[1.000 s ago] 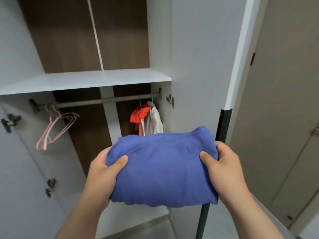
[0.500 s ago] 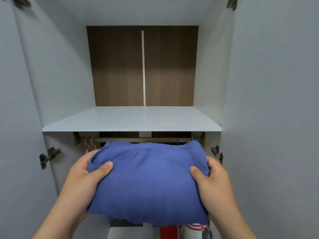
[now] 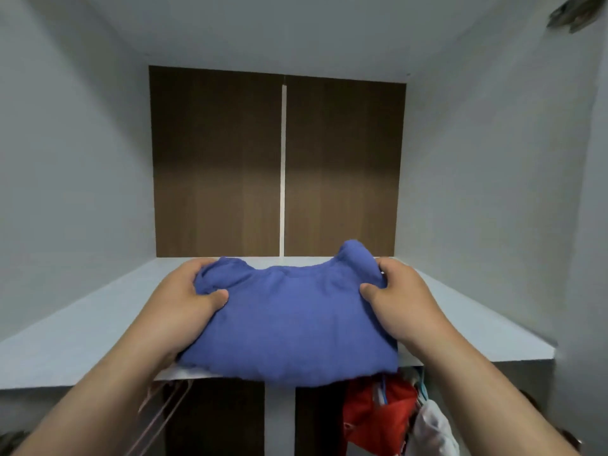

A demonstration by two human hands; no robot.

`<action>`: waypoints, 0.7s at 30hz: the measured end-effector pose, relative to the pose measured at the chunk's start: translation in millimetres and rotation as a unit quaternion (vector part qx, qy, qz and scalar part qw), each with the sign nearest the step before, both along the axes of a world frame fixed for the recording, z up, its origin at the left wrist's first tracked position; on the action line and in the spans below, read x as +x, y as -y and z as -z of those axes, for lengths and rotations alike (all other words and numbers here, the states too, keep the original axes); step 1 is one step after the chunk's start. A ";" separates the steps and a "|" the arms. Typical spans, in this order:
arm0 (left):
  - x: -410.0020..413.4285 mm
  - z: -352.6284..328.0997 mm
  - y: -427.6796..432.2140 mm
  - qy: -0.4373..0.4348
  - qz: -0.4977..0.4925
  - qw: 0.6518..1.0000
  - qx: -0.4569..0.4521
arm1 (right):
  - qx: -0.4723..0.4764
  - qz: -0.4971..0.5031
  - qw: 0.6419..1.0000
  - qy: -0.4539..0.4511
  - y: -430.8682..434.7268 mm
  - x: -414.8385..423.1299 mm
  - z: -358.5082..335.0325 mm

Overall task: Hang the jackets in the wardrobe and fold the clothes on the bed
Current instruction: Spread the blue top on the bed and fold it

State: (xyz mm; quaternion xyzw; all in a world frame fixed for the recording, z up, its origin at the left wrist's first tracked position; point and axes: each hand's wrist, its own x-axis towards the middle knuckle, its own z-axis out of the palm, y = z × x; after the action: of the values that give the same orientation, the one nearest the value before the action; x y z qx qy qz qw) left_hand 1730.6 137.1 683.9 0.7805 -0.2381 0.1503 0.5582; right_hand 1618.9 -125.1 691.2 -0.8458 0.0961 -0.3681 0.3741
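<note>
you are looking into the wardrobe (image 3: 82,159), a smooth, matt white box with flat side walls and a flat top. its back panel (image 3: 217,159) is dark brown wood grain, split down the middle by a thin pale vertical strip. a broad white shelf (image 3: 98,327) with a square front edge runs the full width. on the front part of that shelf lies the folded blue garment (image 3: 292,324), a soft, thick, slightly fuzzy knit in a rounded rectangular bundle; its near edge sags past the shelf lip and its far corners bunch up into lumps. your left grip (image 3: 184,301) is curled round the bundle's left end, thumb pressed on top and fingers wrapped over the far corner. your right grip (image 3: 404,301) clasps the right end the same way, thumb on top, fingers hooked round the raised corner. below the shelf, on the right, hangs a red garment (image 3: 378,419) of smooth fabric, with a white garment (image 3: 434,429) just beside it. lower left, thin pink hangers (image 3: 164,413) show blurred. a metal hinge (image 3: 572,11) sits at the top right.
</note>
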 end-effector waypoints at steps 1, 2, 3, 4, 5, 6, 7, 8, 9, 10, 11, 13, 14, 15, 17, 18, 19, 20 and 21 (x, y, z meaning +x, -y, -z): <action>15.6 -0.6 7.3 -0.011 -0.013 0.999 0.031 | -0.011 0.019 1.000 -0.023 6.5 14.6 -2.1; 27.6 -0.9 15.1 -0.028 -0.023 0.997 0.063 | -0.015 0.038 0.998 -0.042 12.5 26.6 -3.5; 36.3 -0.7 22.4 -0.049 -0.029 0.994 0.091 | -0.013 0.054 0.997 -0.056 18.0 35.7 -5.0; 41.8 0.4 28.5 -0.067 -0.031 0.991 0.114 | -0.007 0.064 0.996 -0.067 22.5 42.7 -6.0; 44.1 2.2 32.4 -0.073 -0.036 0.987 0.140 | -0.008 0.079 0.994 -0.081 25.5 47.2 -5.6; 42.9 3.6 34.6 -0.064 -0.047 0.981 0.175 | -0.031 0.103 0.989 -0.103 26.9 49.3 -4.1; 38.8 5.1 34.9 -0.035 -0.063 0.974 0.216 | -0.074 0.131 0.980 -0.129 26.3 49.1 -1.5; 33.6 5.8 34.6 0.006 -0.075 0.963 0.258 | -0.127 0.150 0.969 -0.147 23.3 47.7 3.0; 27.4 5.1 34.6 0.041 -0.071 0.952 0.296 | -0.176 0.147 0.961 -0.156 16.0 45.1 8.4; 21.1 3.4 35.7 0.058 -0.042 0.939 0.335 | -0.215 0.124 0.955 -0.165 6.3 42.5 14.1; 15.2 1.6 37.9 0.056 0.007 0.925 0.375 | -0.239 0.092 0.948 -0.190 -4.0 40.6 19.3; 8.5 -1.8 47.5 0.016 0.096 0.879 0.467 | -0.264 0.043 0.924 -0.275 -15.8 39.7 27.2; 8.9 -4.0 52.4 0.002 0.115 0.857 0.502 | -0.268 0.031 0.911 -0.313 -15.4 40.3 28.3; 11.1 -7.1 56.8 -0.007 0.125 0.843 0.522 | -0.264 0.024 0.903 -0.339 -10.3 40.8 26.7; 17.5 -12.9 68.1 -0.017 0.145 0.831 0.538 | -0.254 0.021 0.894 -0.368 10.8 40.8 21.9; 21.0 -14.4 76.6 -0.017 0.151 0.825 0.544 | -0.251 0.020 0.890 -0.380 24.6 41.2 20.5; 24.0 -14.6 87.5 -0.013 0.153 0.820 0.551 | -0.250 0.019 0.886 -0.391 39.1 42.0 18.9; 26.4 -13.7 100.6 -0.004 0.150 0.819 0.554 | -0.246 0.017 0.884 -0.398 53.1 42.4 17.2; 27.9 -11.9 114.8 0.008 0.144 0.820 0.554 | -0.238 0.017 0.884 -0.403 66.1 42.3 15.1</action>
State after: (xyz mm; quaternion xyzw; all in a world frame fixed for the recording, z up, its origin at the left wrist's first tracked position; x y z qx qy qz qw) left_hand 1758.5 22.3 695.8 0.9136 -0.3955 -0.0824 0.0450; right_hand 1661.2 -191.2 676.1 -0.9829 0.1630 -0.0135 0.0844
